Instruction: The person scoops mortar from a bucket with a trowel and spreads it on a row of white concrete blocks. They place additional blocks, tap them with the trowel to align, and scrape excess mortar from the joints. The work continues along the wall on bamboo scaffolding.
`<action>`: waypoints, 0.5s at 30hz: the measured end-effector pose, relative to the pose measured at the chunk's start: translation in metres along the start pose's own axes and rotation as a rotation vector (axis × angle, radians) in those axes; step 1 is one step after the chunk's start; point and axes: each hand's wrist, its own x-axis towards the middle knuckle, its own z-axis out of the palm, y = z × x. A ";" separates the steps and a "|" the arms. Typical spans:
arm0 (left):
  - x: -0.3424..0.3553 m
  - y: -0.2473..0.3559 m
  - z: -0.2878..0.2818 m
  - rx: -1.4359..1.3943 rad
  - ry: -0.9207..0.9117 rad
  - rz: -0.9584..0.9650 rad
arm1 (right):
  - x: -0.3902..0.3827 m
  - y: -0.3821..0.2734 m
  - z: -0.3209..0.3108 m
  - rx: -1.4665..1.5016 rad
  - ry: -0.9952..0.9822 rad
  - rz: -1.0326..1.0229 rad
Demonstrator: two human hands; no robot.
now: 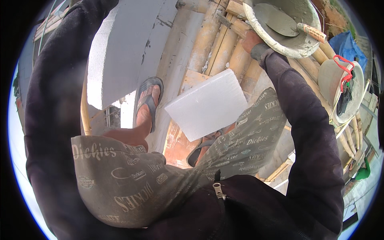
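Bamboo poles; right grip clasping grey, tan-handled tool; left grip, state unseen.

Live from 1 head view: L cam of 2, fisheye, aimed steeply down, wearer's jacket v. close at bottom, shorts just beyond, bamboo poles farther below, R hand out twd the top edge.

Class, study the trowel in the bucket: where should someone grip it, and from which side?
Probably by its orange-tan handle, coming from the person's right: that slim end juts outward across the bucket's rim, whereas the broad, flat blade lies inside.
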 end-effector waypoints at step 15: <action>0.069 -0.015 0.080 0.210 0.352 0.470 | 0.001 -0.022 -0.019 -0.175 -0.116 -0.136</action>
